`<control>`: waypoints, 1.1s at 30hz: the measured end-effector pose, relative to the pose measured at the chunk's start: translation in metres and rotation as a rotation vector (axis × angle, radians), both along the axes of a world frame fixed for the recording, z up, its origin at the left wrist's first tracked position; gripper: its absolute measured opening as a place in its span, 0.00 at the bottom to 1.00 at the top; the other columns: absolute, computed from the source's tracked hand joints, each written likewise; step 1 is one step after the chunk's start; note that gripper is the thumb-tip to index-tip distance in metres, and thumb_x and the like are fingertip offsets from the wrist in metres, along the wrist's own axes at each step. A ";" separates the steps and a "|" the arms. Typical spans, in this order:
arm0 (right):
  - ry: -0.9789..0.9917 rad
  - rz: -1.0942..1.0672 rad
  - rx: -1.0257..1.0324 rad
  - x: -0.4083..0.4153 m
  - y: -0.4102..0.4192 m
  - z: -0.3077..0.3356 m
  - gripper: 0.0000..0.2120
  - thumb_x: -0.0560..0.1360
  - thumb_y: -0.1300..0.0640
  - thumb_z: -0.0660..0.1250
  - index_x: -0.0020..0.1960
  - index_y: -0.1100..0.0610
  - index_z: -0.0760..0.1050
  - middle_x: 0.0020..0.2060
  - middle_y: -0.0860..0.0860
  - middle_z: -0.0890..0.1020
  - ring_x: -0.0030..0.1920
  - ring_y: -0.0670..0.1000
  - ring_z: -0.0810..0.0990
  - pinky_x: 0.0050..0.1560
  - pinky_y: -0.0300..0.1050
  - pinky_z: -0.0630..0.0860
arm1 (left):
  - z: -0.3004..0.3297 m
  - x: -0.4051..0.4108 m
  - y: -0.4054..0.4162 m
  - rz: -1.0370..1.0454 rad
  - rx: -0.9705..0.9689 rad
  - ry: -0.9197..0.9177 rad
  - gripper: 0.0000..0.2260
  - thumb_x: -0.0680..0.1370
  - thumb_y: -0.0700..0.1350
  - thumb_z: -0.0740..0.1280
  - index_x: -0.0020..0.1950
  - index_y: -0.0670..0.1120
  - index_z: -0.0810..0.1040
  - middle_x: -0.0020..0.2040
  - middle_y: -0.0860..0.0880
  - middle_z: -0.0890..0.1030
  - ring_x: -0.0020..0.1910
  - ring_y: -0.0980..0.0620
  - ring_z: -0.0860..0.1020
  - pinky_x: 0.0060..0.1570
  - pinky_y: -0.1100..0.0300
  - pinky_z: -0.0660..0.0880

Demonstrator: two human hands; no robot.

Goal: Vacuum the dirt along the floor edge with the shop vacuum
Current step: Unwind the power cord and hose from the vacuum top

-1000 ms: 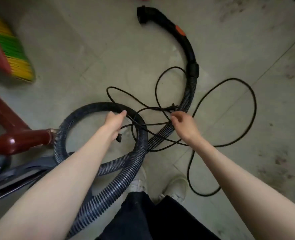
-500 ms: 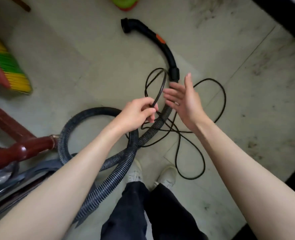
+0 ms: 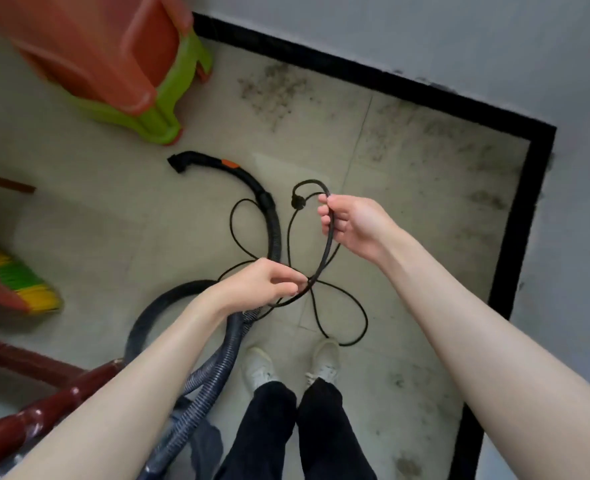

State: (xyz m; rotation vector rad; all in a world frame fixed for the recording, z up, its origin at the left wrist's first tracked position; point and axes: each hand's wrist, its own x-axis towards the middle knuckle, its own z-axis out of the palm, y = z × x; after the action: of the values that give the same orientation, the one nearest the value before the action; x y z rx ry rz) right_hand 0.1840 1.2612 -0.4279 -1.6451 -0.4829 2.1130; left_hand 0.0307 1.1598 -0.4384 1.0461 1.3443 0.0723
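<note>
Shoes: white trainers (image 3: 288, 365) under dark trousers, standing on the pale tiled floor (image 3: 96, 209).
Hose: ribbed dark grey vacuum hose (image 3: 217, 372) rises from the lower left, loops on the floor and ends in a smooth black curved nozzle (image 3: 214, 164) with an orange patch.
Left hand: left hand (image 3: 262, 282), fingers curled, pinches the thin black power cord (image 3: 324, 261).
Right hand: right hand (image 3: 352, 226), fingers closed round the same cord, lifts a loop; the plug (image 3: 297, 201) hangs just beside it.
Cord: the rest lies in loose loops between shoes and nozzle.
Dirt: grey specks (image 3: 276, 91) scattered near the black skirting (image 3: 355, 71) along the grey wall.
Surroundings: orange-green plastic stool (image 3: 113, 64) far left; yellow-green broom bristles (image 3: 20, 282) and dark red wooden furniture (image 3: 27, 420) at left.
</note>
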 end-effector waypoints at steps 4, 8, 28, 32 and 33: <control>-0.052 0.173 0.165 0.057 -0.009 0.028 0.09 0.79 0.68 0.60 0.45 0.58 0.75 0.38 0.54 0.80 0.38 0.48 0.80 0.41 0.35 0.79 | 0.016 0.042 0.035 0.445 -0.138 -0.113 0.18 0.84 0.46 0.53 0.70 0.39 0.68 0.58 0.44 0.79 0.55 0.49 0.79 0.59 0.57 0.72; -0.049 0.288 0.268 0.115 -0.015 0.035 0.06 0.77 0.69 0.63 0.47 0.60 0.76 0.40 0.54 0.82 0.40 0.47 0.83 0.44 0.35 0.80 | 0.029 0.104 0.089 0.695 -0.201 -0.316 0.22 0.84 0.50 0.50 0.72 0.36 0.60 0.63 0.39 0.76 0.59 0.44 0.76 0.60 0.52 0.72; -0.322 -0.202 0.304 0.326 0.000 -0.159 0.17 0.83 0.53 0.56 0.62 0.66 0.71 0.58 0.64 0.79 0.49 0.55 0.80 0.46 0.40 0.76 | -0.125 0.316 0.168 0.117 0.140 -0.353 0.08 0.82 0.37 0.57 0.49 0.45 0.74 0.37 0.47 0.80 0.29 0.54 0.76 0.32 0.65 0.72; -0.017 -0.673 0.386 0.345 0.036 -0.208 0.23 0.82 0.46 0.55 0.66 0.65 0.66 0.47 0.58 0.80 0.45 0.52 0.81 0.42 0.40 0.78 | -0.186 0.329 0.166 -0.191 0.245 -0.305 0.08 0.82 0.37 0.58 0.49 0.44 0.75 0.41 0.46 0.82 0.33 0.54 0.79 0.37 0.65 0.75; 0.050 -0.779 0.379 0.349 0.042 -0.220 0.23 0.82 0.46 0.55 0.66 0.65 0.67 0.44 0.57 0.79 0.41 0.50 0.80 0.38 0.38 0.77 | -0.200 0.332 0.167 -0.250 0.281 -0.284 0.08 0.82 0.37 0.58 0.48 0.44 0.76 0.42 0.45 0.82 0.34 0.54 0.79 0.38 0.65 0.76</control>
State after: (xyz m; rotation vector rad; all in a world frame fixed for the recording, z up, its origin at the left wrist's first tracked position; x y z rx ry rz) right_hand 0.5333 1.3033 -0.6478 -1.2697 -0.1600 1.3812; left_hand 0.3626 1.3271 -0.6385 1.3783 0.9564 0.2201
